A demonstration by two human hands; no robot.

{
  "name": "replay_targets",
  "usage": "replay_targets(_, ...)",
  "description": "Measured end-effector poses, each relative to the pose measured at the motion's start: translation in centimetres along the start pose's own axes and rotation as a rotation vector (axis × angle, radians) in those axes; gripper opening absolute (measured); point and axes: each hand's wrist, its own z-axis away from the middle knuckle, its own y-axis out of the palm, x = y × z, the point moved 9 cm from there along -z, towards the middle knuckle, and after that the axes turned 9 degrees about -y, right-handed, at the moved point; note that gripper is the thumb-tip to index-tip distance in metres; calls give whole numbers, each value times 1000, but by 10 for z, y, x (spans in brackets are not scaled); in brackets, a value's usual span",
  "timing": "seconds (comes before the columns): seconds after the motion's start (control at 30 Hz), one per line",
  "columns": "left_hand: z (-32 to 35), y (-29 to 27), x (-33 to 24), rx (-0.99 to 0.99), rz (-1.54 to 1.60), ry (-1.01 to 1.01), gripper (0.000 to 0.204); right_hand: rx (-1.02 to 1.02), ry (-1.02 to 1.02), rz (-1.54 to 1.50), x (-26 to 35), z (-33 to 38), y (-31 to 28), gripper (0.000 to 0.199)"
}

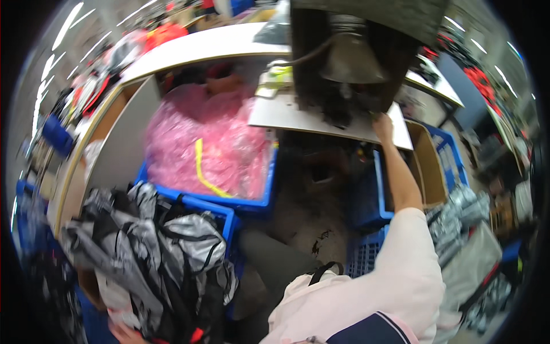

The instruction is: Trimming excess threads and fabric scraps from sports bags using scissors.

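Crumpled silver-grey and black fabric (pixel 150 252) lies heaped at lower left, upward and slightly right of the nearer left hand (pixel 125 334), while the right hand (pixel 383 127) is by the white flat tabletop (pixel 275 114), upper right; either grip I cannot tell.

I can't read any words, numbers or signs from where I am: none on the dark machine (pixel 395 28), the grey and black fabric (pixel 152 246), the pink plastic (pixel 229 155), the yellow strip (pixel 199 163) or the blue crate (pixel 243 203) ahead.
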Motion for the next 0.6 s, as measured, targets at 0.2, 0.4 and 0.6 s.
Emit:
replay_targets(0.2,-132,185,-27,376,35,-115,47,248,-63,251,-45,-6,106,24)
replay_targets(0.4,18,269,-87,156,-489,351,53,328,-186,156,-19,-8,43,40)
replay_targets(0.6,85,231,-84,178,-171,243,22,501,272,-1021,120,146,-61,43)
